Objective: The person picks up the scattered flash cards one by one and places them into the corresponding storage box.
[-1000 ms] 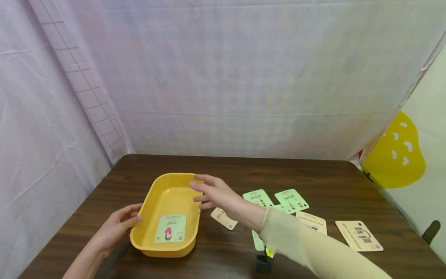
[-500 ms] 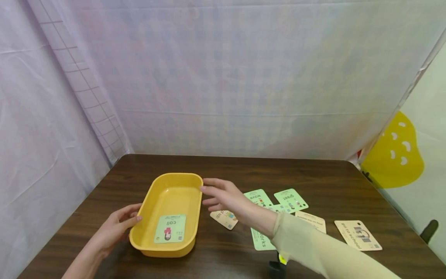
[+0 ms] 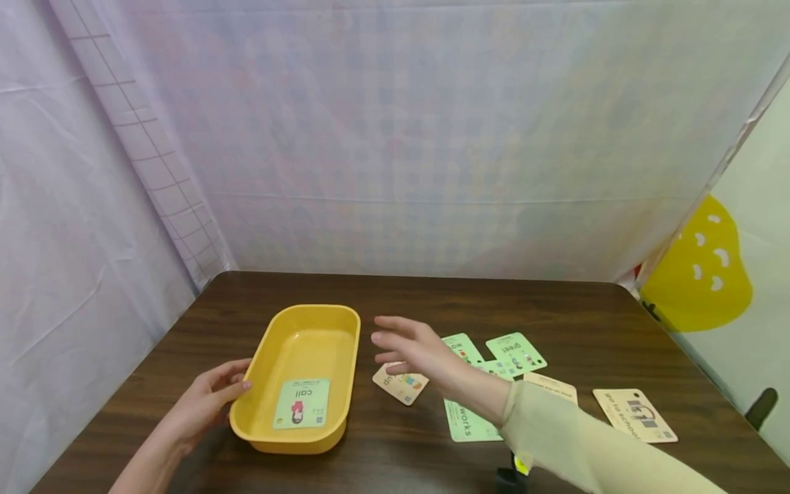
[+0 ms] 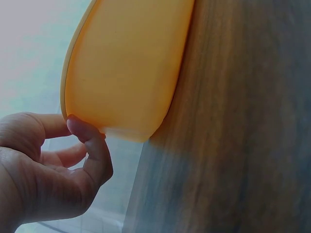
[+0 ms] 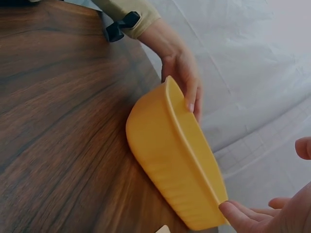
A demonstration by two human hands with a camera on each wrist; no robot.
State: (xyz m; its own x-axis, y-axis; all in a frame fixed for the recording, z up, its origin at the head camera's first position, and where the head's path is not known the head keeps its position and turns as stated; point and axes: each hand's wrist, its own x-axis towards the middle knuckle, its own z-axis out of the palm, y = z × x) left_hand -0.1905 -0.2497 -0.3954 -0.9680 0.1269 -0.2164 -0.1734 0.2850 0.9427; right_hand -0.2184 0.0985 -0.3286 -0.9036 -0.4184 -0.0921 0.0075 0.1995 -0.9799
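Yellow and rounded, the tub [image 3: 315, 357] is standing on the counter [image 3: 401, 466], and we are gripping its left rim with our left hand [image 3: 210, 398]. Our right hand [image 3: 422, 351] is hovering right of the tub, fingers loosely extended. The call card [image 3: 302, 403] is lying inside the tub; the greet card [image 3: 517, 352] and school card [image 3: 634, 415] are lying well right of it.

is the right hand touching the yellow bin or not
Apart. The head view shows it: a strip of dark table is visible between the fingertips of the right hand and the rim of the yellow bin.
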